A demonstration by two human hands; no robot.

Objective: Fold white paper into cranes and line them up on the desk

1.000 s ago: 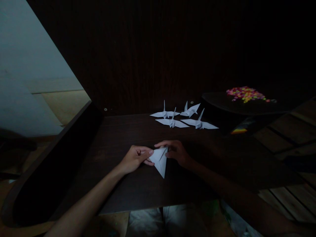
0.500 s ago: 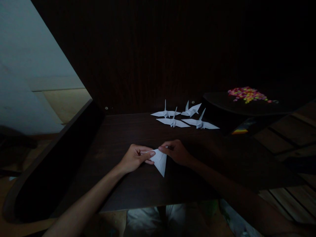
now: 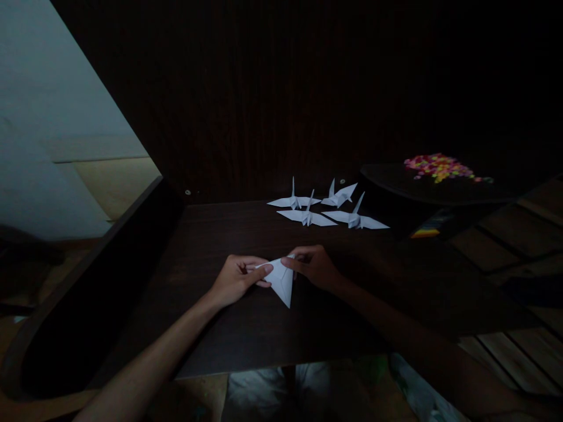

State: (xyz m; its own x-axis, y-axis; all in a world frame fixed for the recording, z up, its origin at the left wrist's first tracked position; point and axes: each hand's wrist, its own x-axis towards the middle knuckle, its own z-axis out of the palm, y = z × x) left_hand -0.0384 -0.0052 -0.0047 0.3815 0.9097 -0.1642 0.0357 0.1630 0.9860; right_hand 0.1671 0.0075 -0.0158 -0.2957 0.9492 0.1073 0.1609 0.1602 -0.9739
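Note:
A white sheet of paper folded into a triangle [image 3: 284,284] is held between both hands over the dark tabletop, one point toward me and crease lines showing on its face. My left hand [image 3: 240,278] pinches its left corner, thumb on top and fingers beneath. On the upper right corner, my right hand [image 3: 313,266] grips with its thumb on the face and the fingers behind, partly hidden. Beyond the hands stand several white origami cranes [image 3: 307,218] with wings spread and necks raised.
A dark wooden tabletop [image 3: 211,328] lies below, with a raised side panel [image 3: 101,281] at left and a tall back panel [image 3: 246,105]. On a rounded shelf [image 3: 382,176] at right sits a pile of small colourful pieces [image 3: 440,168]. A rainbow-striped item [image 3: 425,232] is beneath it.
The folded paper has shifted slightly up and left, with its lower point higher. My right thumb has slid a little along the top edge; both hands keep their hold.

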